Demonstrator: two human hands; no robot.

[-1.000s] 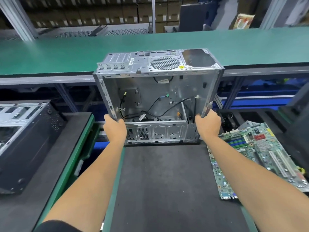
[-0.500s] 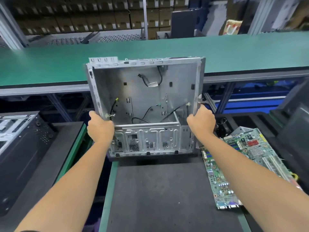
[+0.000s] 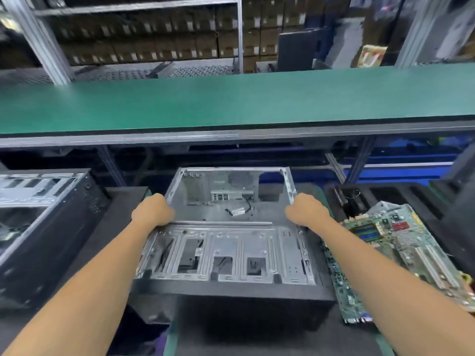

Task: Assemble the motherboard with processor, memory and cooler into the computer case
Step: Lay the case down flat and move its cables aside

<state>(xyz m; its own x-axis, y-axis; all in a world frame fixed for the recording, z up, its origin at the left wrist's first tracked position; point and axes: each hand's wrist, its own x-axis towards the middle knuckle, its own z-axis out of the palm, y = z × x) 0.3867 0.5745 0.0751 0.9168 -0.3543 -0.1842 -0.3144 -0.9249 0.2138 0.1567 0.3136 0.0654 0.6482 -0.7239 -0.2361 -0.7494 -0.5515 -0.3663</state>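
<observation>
While we go left to right: a second black case (image 3: 38,227) sits at far left on the dark mat, not ours. Our left hand (image 3: 151,213) is curled round the left side rail of the computer case (image 3: 231,240), gripping it. That case lies open side up on the table (image 3: 257,330), centred in front of us, bare inside except for a loose cable (image 3: 239,210) near the rear I/O cutout. Our right hand (image 3: 305,211) grips the right rail the same way, fingers wrapped over the edge.

Handling, our read: thin sheet steel, stiff as a box but the open rails likely flex a bit, and the stamped edges may be sharp. Empty, so probably moderate weight, bulky more than heavy. Side rails near mid-length look like the sensible hold, two-handed, balanced.

Right of the case, just beside it, the motherboard (image 3: 395,253) lies tilted, partly propped on a black tray (image 3: 372,196). We judge it light, rigid, fragile: hold by the board edges, keep off the slots and the socket area. Whether processor or cooler is fitted, we cannot tell.
</observation>
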